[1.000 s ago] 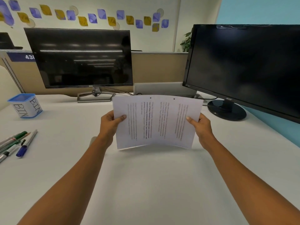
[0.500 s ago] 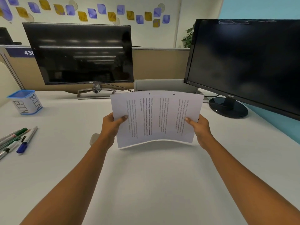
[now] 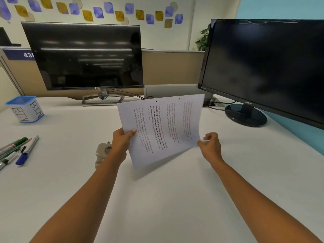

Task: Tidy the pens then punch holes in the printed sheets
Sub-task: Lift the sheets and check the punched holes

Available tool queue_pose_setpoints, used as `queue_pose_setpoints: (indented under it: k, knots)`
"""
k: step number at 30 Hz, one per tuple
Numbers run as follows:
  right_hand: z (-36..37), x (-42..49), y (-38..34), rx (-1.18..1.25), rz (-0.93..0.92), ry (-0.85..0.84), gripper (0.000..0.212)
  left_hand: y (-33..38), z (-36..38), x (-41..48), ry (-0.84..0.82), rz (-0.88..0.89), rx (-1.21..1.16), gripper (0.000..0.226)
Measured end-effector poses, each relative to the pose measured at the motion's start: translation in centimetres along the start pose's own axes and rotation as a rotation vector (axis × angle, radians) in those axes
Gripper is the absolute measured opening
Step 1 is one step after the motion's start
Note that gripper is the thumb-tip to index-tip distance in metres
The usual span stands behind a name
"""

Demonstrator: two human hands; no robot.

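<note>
I hold the printed sheets [image 3: 163,130] tilted above the white desk [image 3: 157,199]; two punched holes show along their far edge. My left hand [image 3: 121,142] grips their left edge with the thumb on top. At the sheets' near right corner, my right hand [image 3: 210,144] pinches them with its fingertips. A grey hole punch [image 3: 102,151] lies on the desk just left of my left wrist, partly hidden by it. Several pens [image 3: 17,149] lie loose at the desk's left edge. A blue-rimmed cup marked BIN [image 3: 26,109] stands behind them.
A Dell monitor [image 3: 84,57] stands at the back left. An Acer monitor [image 3: 263,67] with a round base [image 3: 245,116] is at the right. Between them sits a grey device [image 3: 171,90] with cables. A partition wall runs behind the desk.
The sheets have rotated and tilted, the left side dropping toward me. My right hand slid from the middle of the right edge down to the near right corner. The hole punch now shows.
</note>
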State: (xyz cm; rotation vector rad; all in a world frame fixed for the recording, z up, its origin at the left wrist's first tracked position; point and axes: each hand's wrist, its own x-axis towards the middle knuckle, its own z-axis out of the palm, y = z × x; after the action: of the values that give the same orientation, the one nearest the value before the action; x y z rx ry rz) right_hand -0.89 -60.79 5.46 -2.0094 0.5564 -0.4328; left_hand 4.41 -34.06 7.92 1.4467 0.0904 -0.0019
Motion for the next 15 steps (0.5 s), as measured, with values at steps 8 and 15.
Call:
queue_pose_setpoints:
  k: [8, 15]
  knots:
    - [2.3, -2.6, -2.6, 0.046, 0.291, -0.484, 0.040, -0.9, 1.9, -0.1, 0.186, -0.099, -0.054, 0.031]
    - [4.3, -4.6, -4.4, 0.375, 0.443, -0.728, 0.032, -1.8, 3.5, 0.0, 0.323, -0.203, -0.195, 0.034]
